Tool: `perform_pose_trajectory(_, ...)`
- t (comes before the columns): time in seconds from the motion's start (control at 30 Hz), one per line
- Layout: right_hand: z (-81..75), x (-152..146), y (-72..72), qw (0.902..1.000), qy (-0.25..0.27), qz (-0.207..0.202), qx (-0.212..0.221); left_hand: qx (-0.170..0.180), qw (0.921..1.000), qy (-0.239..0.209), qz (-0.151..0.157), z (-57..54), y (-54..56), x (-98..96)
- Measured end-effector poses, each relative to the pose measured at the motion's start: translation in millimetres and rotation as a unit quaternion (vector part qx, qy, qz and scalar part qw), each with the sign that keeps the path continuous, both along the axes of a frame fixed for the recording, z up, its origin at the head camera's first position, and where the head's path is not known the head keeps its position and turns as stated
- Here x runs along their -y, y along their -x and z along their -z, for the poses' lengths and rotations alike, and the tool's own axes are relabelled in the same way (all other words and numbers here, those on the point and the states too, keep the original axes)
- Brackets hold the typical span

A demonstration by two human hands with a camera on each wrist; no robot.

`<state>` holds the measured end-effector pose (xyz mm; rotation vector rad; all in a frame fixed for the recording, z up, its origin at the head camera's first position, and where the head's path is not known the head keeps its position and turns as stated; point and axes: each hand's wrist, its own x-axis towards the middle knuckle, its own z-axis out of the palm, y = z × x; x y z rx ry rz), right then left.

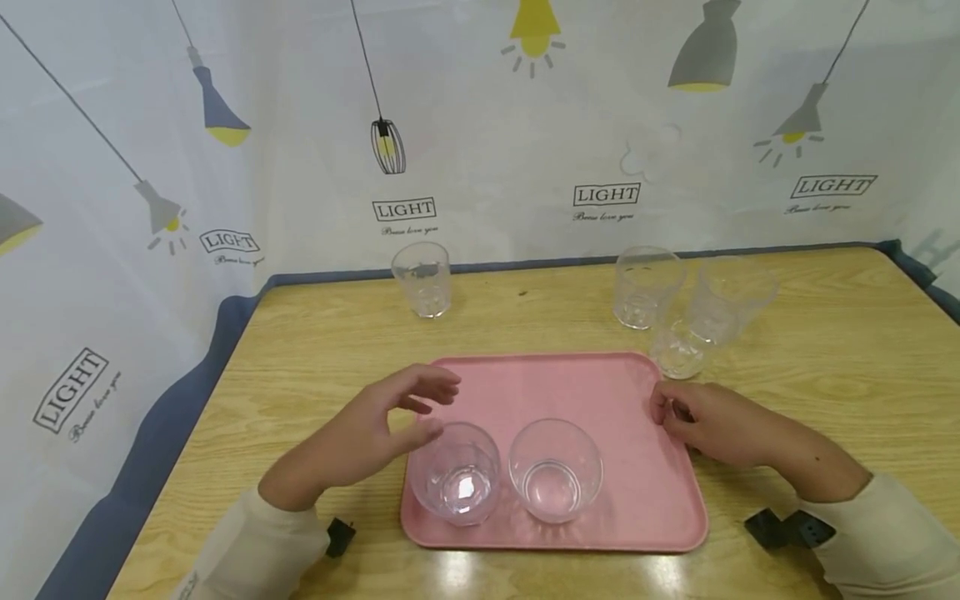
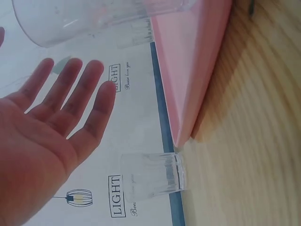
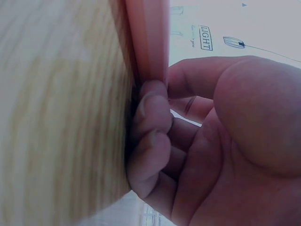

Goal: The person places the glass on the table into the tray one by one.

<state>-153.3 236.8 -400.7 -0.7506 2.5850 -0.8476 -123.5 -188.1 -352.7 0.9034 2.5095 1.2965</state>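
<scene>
A pink tray (image 1: 480,392) lies on the wooden table, bearing two clear glasses near its front edge. My left hand (image 1: 378,425) is over the tray's left side, its fingers apart and holding nothing. In the head view its thumb overlaps the rim of the left glass (image 1: 455,475). The right glass (image 1: 556,475) stands beside that one. At the tray's right edge, my right hand (image 1: 712,421) has curled fingers. The right wrist view shows the tray's rim (image 3: 149,42) pinched between thumb and fingers (image 3: 150,113), low against the table.
One clear glass (image 1: 423,279) stands behind the tray at the left. Several more, including a glass (image 1: 647,283) and a smaller one (image 1: 678,348), cluster off the tray's back right corner. A white curtain (image 1: 487,142) printed with lamps hangs along the table's far edge.
</scene>
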Motion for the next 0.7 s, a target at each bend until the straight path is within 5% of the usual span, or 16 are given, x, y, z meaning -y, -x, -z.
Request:
perform_pose_trajectory(0.47, 0.9, 1.7, 0.2, 1.0000, 0.000, 0.003, -0.005, -0.026, 0.9969, 0.004, -0.074, 8.5, 20.3, 6.2)
perform_pose_trajectory(0.7, 0.9, 0.3, 0.3, 1.0000, 0.003, 0.003, -0.006, 0.005, 0.9929, -0.017, -0.118, 8.9, 39.3, 13.2)
